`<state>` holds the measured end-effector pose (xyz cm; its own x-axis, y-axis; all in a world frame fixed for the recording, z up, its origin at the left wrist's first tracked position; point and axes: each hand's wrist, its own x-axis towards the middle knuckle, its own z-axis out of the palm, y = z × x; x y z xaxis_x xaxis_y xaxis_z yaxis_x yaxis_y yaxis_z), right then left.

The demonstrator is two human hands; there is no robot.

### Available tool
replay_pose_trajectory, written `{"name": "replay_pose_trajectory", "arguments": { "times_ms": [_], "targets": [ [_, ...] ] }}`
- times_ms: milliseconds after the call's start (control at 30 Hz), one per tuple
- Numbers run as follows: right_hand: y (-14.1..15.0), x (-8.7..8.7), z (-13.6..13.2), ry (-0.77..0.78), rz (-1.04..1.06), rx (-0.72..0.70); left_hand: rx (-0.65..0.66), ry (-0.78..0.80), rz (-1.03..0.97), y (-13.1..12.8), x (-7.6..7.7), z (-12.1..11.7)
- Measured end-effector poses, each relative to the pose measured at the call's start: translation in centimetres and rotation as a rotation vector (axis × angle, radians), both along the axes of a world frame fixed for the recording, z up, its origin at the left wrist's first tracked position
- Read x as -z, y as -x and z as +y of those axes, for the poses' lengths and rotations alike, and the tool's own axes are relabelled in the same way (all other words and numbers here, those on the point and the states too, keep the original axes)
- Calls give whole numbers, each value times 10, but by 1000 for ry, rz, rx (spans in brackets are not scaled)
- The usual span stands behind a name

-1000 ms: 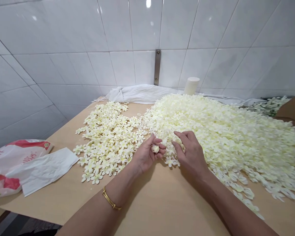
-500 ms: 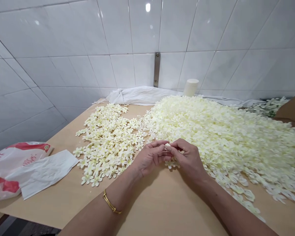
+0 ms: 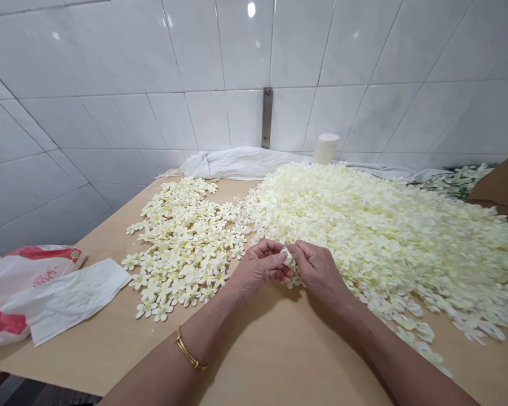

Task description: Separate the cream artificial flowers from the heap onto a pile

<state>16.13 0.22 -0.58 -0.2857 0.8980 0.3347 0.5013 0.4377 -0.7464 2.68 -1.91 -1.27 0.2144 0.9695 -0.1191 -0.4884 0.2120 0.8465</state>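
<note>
Between my two hands is a small artificial flower (image 3: 287, 256), white and mostly hidden by the fingers. My left hand (image 3: 258, 266) pinches it with thumb and index finger, the other fingers curled below. From the other side my right hand (image 3: 319, 270) grips it, thumb and fingers pressed together. Both hands are just above the tabletop, at the front edge of a large heap of white-yellow artificial flowers (image 3: 376, 231). To the left of my hands lies a smaller spread of similar flowers (image 3: 182, 248), with yellow centres.
On the left side of the table (image 3: 275, 349) are a red-and-white tissue pack (image 3: 38, 262) and a white tissue (image 3: 74, 299). White cloth (image 3: 237, 163) runs along the tiled wall. A pale cylindrical container (image 3: 326, 148) stands behind the heap, and something brown (image 3: 502, 186) at the right.
My right hand's fingers have shifted slightly at the flower, the thumb now drawn closer to the index finger. The view has moved a little; both hands stay in nearly the same place.
</note>
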Motion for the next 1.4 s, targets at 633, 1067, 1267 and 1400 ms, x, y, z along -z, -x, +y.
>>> {"name": "replay_pose_trajectory", "arguments": {
  "times_ms": [633, 1067, 1267, 1400],
  "targets": [
    [-8, -1, 9, 340, 401, -162, -38, 82, 18, -1, -2, 0],
    [-7, -1, 6, 21, 80, 62, -107, 215, -133, 0, -6, 3],
    [-5, 1, 1, -311, -90, 48, -142, 244, -209, 2, -8, 5],
    [0, 4, -3, -292, -74, -94, -125, 207, -200, 0, -3, 5]
  ]
}}
